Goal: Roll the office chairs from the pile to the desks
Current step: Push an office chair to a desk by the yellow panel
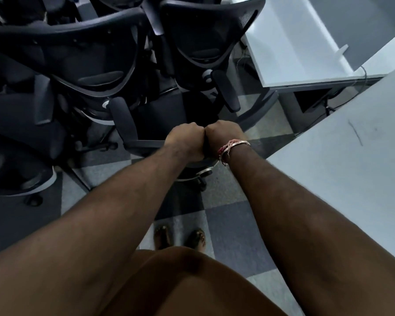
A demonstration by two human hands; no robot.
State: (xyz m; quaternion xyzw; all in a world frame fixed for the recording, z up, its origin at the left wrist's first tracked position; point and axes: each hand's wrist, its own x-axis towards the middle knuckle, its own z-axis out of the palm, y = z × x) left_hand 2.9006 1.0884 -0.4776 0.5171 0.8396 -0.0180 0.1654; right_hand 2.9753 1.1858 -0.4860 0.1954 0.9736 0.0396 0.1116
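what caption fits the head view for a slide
Both hands, left hand and right hand, grip the top of an office chair beside a desk.

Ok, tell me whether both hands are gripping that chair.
Yes: left hand and right hand curl, knuckles touching, over the chair backrest's top edge.
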